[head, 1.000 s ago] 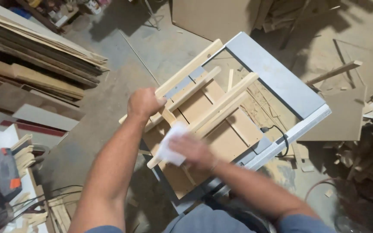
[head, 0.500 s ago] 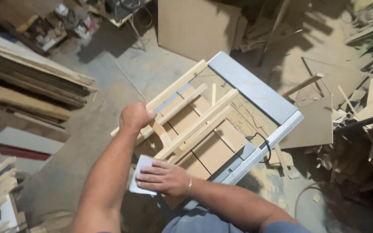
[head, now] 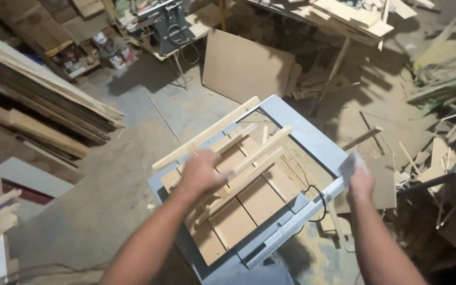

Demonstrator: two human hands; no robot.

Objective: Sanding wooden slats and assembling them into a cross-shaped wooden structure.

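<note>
While the left hand grips the wooden frame on the grey workbench, right hand's fingers pinch a sanding sheet

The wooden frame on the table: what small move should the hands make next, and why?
Probably bring the right hand back over the wooden frame. That hand holds a pale sheet out past the edge of the grey table, away from the wood, while the left hand rests on the slats and steadies the frame.

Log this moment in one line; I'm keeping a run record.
left hand: on wooden frame | right hand: holds pale sheet | frame: on grey table
</note>
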